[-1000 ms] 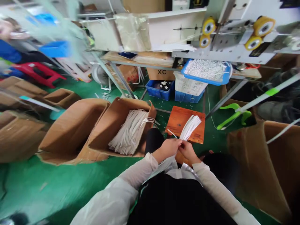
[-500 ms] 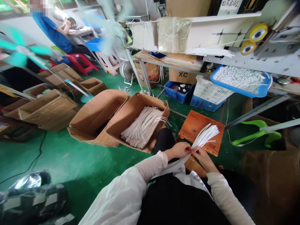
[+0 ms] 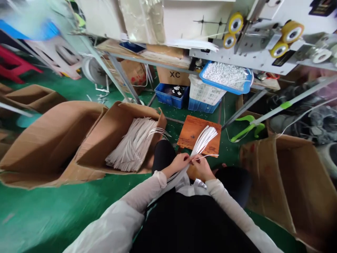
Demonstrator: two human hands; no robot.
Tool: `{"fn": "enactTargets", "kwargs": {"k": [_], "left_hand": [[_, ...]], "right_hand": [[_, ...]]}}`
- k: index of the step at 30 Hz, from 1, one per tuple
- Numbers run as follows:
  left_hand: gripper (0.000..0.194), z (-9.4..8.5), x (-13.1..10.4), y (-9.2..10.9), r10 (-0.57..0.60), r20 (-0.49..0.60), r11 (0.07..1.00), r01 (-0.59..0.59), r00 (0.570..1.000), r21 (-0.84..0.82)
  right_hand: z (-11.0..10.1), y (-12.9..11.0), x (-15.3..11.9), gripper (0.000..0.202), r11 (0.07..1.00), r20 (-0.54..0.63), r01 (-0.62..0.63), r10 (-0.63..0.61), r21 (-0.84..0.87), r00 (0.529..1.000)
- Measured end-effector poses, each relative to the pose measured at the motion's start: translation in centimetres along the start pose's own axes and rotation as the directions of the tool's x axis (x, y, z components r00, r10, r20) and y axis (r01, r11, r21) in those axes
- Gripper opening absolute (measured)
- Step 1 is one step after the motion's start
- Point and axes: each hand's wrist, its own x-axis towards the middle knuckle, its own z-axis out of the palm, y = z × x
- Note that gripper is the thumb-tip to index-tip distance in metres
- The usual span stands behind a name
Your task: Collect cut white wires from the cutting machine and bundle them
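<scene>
A bundle of long, thin white strips [image 3: 205,137] lies across my lap, its fanned far end over the wooden stool. My left hand [image 3: 179,164] is closed around this bundle near its middle. Close against it, my right hand [image 3: 202,168] pinches one white strip [image 3: 210,155], which sticks out to the right, apart from the others. The near part of the bundle trails down to the left, partly hidden by my forearm. Fingertips of both hands meet, and some of the grip is hidden.
To my left stands a cardboard box [image 3: 91,149] with a pile of white strips [image 3: 133,144], beside another box [image 3: 50,130]. Ahead is a wooden stool [image 3: 187,131] under a bench with yellow rollers [image 3: 235,23] and a blue tray [image 3: 238,90] of small white pieces. Another carton [image 3: 259,175] is at right.
My view has turned to the right, so the boxes and bench have shifted left. One strip now extends further out rightward from my right hand. My left hand keeps its hold on the bundle.
</scene>
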Motion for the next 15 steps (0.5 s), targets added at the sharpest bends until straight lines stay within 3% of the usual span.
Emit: {"fn": "enactTargets", "kwargs": {"k": [5,7,11,15], "left_hand": [[0.015,-0.4,0.5,0.6,0.046,0.023,0.998,-0.047,0.999,0.047],[0.018,-0.9,1.0,1.3,0.048,0.045,0.993,-0.053,0.998,0.104],[0.021,-3.0,1.6,2.3,0.023,0.105,0.970,-0.048,0.994,0.238],[0.020,-5.5,0.6,1.2,-0.059,0.082,0.923,0.024,0.995,0.383]], "right_hand": [[0.1,0.1,-0.3,0.020,0.991,-0.012,0.032,-0.031,0.130,0.999],[0.1,-0.1,-0.1,0.021,0.989,0.001,0.019,-0.020,0.150,1.000],[-0.6,-0.5,-0.1,0.024,0.995,-0.004,0.066,-0.066,0.078,0.998],[-1.8,-0.2,-1.3,0.028,0.988,-0.143,0.149,-0.143,0.031,0.979]]}}
